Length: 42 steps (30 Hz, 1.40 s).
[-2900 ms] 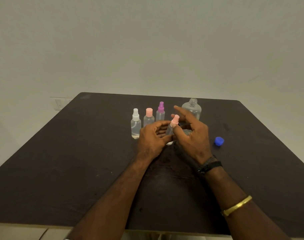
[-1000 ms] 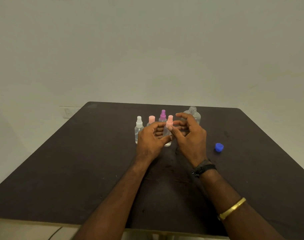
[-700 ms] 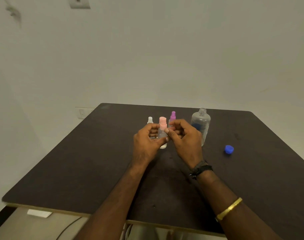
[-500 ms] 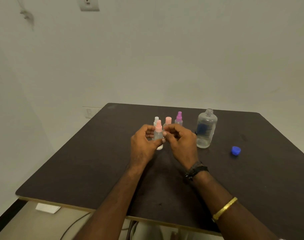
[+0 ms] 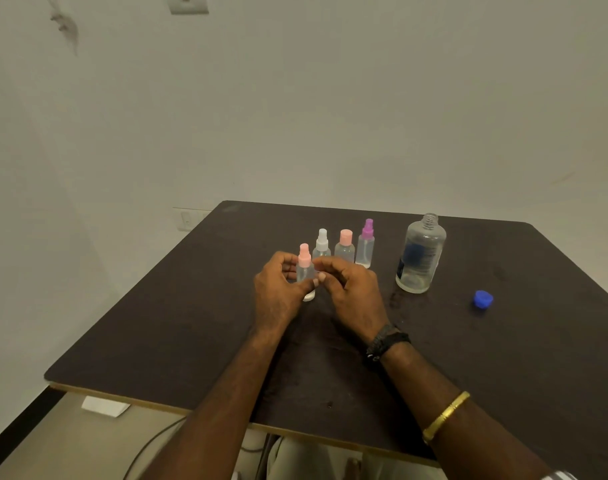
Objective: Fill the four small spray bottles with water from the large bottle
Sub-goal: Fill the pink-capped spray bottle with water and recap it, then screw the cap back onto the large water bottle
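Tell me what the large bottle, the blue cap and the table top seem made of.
Large clear bottle: likely glossy transparent plastic; see-through wall, moulded threaded neck.
Small blue cap: opaque plastic, probably; even solid colour.
Dark table top: matte laminate over wood board, seemingly; pale edge at the near side.

Our forearms were bare down to the bottom of the view. Just behind our right hand we wore a black wristband — chunky, with a knotted or beaded look, though it was too blurred to tell which. Farther up the same forearm sat a thin gold bangle, plain and shiny. Our left hand and its wrist were bare. Low in the view, pale cloth covered our legs.
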Motion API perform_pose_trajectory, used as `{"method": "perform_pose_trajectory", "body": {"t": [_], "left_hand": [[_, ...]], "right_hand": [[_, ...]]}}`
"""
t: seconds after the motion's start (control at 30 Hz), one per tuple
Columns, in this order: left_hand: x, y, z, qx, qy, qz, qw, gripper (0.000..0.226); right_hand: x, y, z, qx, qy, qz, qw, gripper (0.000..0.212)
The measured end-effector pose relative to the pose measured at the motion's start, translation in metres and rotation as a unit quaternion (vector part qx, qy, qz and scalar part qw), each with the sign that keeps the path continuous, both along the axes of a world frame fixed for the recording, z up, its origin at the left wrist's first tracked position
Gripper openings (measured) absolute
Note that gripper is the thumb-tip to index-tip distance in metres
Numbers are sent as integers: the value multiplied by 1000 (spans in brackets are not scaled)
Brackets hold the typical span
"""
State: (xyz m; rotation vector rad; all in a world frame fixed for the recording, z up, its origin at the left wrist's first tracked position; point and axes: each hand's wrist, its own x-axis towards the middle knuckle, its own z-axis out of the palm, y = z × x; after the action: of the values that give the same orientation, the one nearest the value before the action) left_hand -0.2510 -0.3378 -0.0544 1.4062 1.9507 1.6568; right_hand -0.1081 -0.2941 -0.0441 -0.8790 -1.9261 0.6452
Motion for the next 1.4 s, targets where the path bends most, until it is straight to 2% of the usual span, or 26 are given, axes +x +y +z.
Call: {"method": "perform_pose_trajectory", "body": {"t": [0.37, 0.63, 1.03, 1.13, 1.4], "left_hand": [[4, -4, 1, -9, -14, -9, 1000, 54], [12, -3, 20, 71, -2, 24, 997, 64], [62, 9, 47, 157, 85, 0, 984, 38], [82, 15, 44, 137, 103, -55, 984, 39], [126, 33, 29, 58, 54, -149, 986, 25]], "right_hand": [[5, -2, -1, -12, -9, 5, 1000, 30], [16, 2, -1, 3, 14, -12, 1000, 28], [56, 5, 13, 29, 62, -100, 993, 19], [69, 6, 15, 29, 67, -110, 991, 14], [108, 15, 6, 10, 26, -188, 982, 17]]}}
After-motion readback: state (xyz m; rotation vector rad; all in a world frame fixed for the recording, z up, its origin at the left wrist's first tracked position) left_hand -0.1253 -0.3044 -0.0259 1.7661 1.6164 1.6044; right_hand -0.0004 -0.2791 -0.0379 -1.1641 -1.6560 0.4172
